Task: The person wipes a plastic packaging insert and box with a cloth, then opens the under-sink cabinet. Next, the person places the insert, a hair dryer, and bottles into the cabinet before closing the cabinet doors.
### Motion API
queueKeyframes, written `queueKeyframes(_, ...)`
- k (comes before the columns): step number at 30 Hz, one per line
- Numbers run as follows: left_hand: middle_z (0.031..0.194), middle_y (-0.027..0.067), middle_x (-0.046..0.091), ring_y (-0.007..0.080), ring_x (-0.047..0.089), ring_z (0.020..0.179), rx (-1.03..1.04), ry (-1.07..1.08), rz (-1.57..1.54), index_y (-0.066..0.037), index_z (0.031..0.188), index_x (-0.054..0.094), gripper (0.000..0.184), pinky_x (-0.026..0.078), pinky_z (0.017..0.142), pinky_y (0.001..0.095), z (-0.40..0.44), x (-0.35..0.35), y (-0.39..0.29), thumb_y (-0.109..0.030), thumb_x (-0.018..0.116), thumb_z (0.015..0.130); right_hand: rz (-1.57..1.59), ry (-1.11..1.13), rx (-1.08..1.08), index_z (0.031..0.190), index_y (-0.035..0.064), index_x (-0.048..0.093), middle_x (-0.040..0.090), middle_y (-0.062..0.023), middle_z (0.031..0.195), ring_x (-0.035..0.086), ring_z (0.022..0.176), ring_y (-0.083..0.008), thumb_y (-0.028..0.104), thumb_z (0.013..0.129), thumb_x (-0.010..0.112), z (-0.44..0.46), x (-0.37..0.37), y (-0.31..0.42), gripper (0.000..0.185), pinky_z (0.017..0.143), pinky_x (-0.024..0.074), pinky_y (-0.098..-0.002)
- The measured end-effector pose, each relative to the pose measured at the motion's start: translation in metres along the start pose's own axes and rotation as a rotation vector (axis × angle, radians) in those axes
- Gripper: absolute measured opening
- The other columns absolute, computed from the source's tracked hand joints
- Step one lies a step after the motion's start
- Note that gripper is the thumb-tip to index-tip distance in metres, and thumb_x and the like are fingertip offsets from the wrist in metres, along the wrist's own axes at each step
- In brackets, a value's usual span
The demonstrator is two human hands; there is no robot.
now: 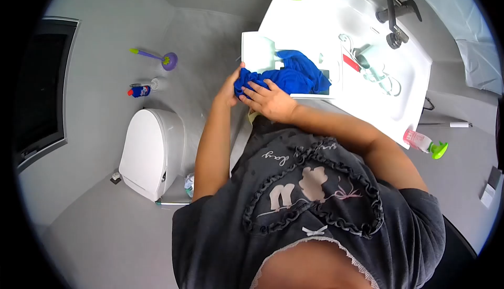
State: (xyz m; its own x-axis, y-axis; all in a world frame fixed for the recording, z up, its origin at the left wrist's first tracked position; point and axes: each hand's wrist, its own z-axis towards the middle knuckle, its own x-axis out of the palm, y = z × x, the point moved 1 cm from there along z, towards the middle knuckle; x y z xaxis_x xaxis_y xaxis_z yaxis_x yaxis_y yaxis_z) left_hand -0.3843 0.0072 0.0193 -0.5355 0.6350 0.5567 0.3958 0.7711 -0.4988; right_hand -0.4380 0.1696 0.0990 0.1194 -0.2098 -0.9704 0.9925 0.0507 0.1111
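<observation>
The white washbasin (325, 13) is seen ahead of the person and toward the right, and in front of it a white open drawer (255, 47) is set between basin and body. Most of the drawer's right and middle part is covered by a blue cloth (303, 76), which is rumpled rather than laid flat. Its long axis is run from left to right, roughly along the near rim of the drawer, and a loose fold is spread away from the body toward the far side. The left end is bunched at the drawer's near left corner, and it is there that both hands are placed; the greater part of the cloth is thus left to the right of the fingers and beyond them. The right hand (270, 101) is laid palm down over the near side of the bunched end, its fingers spread and not clenched, and it is the nearer of the two to the cloth's main length. The left hand (228, 90) is cupped against the outer left end, farthest from the loose fold; its fingers are partly hidden by the cloth, so it cannot be told whether the fabric is grasped or only supported.
</observation>
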Motion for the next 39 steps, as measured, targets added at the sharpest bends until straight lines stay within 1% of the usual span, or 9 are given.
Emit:
queueKeyframes(3, 0.101, 0.0053, 0.064, 0.0161, 0.063, 0.085, -0.011, -0.096, 0.13, -0.007, 0.114, 0.056, 0.054, 0.052, 0.071, 0.0334, -0.009, 0.014, -0.012, -0.053, 0.053, 0.086, 0.056, 0.043, -0.078, 0.123, 0.0131, 0.053, 0.051, -0.0067, 0.128, 0.047, 0.118, -0.022, 0.019, 0.08, 0.05, -0.021, -0.009, -0.013, 0.044, 0.091, 0.0404, -0.0433)
queueKeyframes(5, 0.124, 0.0079, 0.054, 0.0185, 0.053, 0.113, 0.021, -0.018, 0.16, -0.006, 0.13, 0.043, 0.066, 0.043, 0.094, 0.0348, -0.009, 0.015, -0.01, -0.056, 0.047, 0.088, 0.037, 0.017, -0.079, 0.12, 0.0154, 0.056, 0.053, -0.0046, 0.124, 0.05, 0.113, -0.0202, 0.018, 0.078, 0.051, -0.04, -0.029, -0.026, 0.042, 0.088, 0.0427, -0.0392)
queueKeyframes(11, 0.105, 0.0094, 0.06, 0.0202, 0.059, 0.09, 0.24, -0.334, 0.402, 0.0, 0.114, 0.053, 0.065, 0.046, 0.078, 0.0334, 0.005, 0.011, 0.015, -0.059, 0.048, 0.086, 0.191, -0.016, 0.344, 0.109, 0.0137, 0.061, 0.055, -0.0091, 0.109, 0.054, 0.098, -0.0279, 0.004, 0.062, 0.068, -0.049, -0.101, -0.068, 0.049, 0.083, 0.0481, -0.0374)
queueKeyframes(15, 0.091, 0.0199, 0.059, 0.0256, 0.059, 0.084, 0.289, -0.465, 0.78, 0.006, 0.108, 0.052, 0.068, 0.045, 0.077, 0.0338, -0.016, 0.045, 0.0, -0.058, 0.042, 0.089, 0.143, -0.268, 0.369, 0.113, 0.0133, 0.059, 0.053, -0.0103, 0.119, 0.05, 0.107, -0.0292, 0.011, 0.069, 0.066, 0.04, -0.08, -0.078, 0.045, 0.086, 0.0453, -0.0398)
queueKeyframes(19, 0.1, 0.0278, 0.06, 0.04, 0.058, 0.094, 0.279, -0.667, 1.02, 0.007, 0.107, 0.052, 0.062, 0.044, 0.082, 0.0428, 0.002, 0.046, 0.011, -0.051, 0.037, 0.092, -0.02, 0.127, 0.332, 0.119, 0.0138, 0.057, 0.045, -0.006, 0.133, 0.039, 0.124, -0.0245, 0.024, 0.08, 0.06, 0.086, -0.011, -0.084, 0.041, 0.085, 0.0434, -0.04)
queueKeyframes(25, 0.11, 0.033, 0.055, 0.0434, 0.053, 0.106, 0.38, -0.758, 0.975, 0.009, 0.115, 0.048, 0.069, 0.041, 0.091, 0.0441, -0.015, 0.065, 0.0, -0.054, 0.032, 0.092, 0.042, 0.091, 0.714, 0.115, 0.0105, 0.059, 0.055, -0.0054, 0.122, 0.054, 0.103, -0.0249, 0.019, 0.078, 0.058, 0.073, -0.006, -0.133, 0.038, 0.081, 0.047, -0.0373)
queueKeyframes(34, 0.103, 0.0297, 0.058, 0.0424, 0.057, 0.098, 0.458, -0.629, 0.944, 0.004, 0.115, 0.043, 0.054, 0.044, 0.082, 0.0434, 0.002, 0.042, 0.013, -0.043, 0.046, 0.09, 0.224, -0.047, 0.031, 0.116, 0.0061, 0.059, 0.06, -0.0066, 0.115, 0.053, 0.097, -0.0202, 0.015, 0.07, 0.062, 0.045, 0.01, -0.073, 0.047, 0.087, 0.0445, -0.0313)
queueKeyframes(37, 0.103, 0.0289, 0.059, 0.0419, 0.057, 0.099, 0.518, -0.599, 0.975, 0.006, 0.115, 0.044, 0.059, 0.044, 0.085, 0.0413, -0.005, 0.043, 0.011, -0.044, 0.054, 0.086, 0.117, 0.183, 0.16, 0.117, 0.009, 0.059, 0.059, -0.0033, 0.112, 0.053, 0.096, -0.0199, 0.015, 0.072, 0.06, 0.057, 0.005, -0.097, 0.045, 0.084, 0.0461, -0.0321)
queueKeyframes(39, 0.107, 0.0297, 0.057, 0.0417, 0.057, 0.101, 0.324, -0.646, 0.888, 0.008, 0.118, 0.042, 0.061, 0.043, 0.086, 0.041, -0.01, 0.052, 0.004, -0.043, 0.053, 0.086, -0.043, -0.077, 0.196, 0.116, 0.0103, 0.059, 0.055, -0.0013, 0.115, 0.051, 0.097, -0.0196, 0.011, 0.073, 0.057, 0.066, 0.007, -0.103, 0.044, 0.078, 0.048, -0.0311)
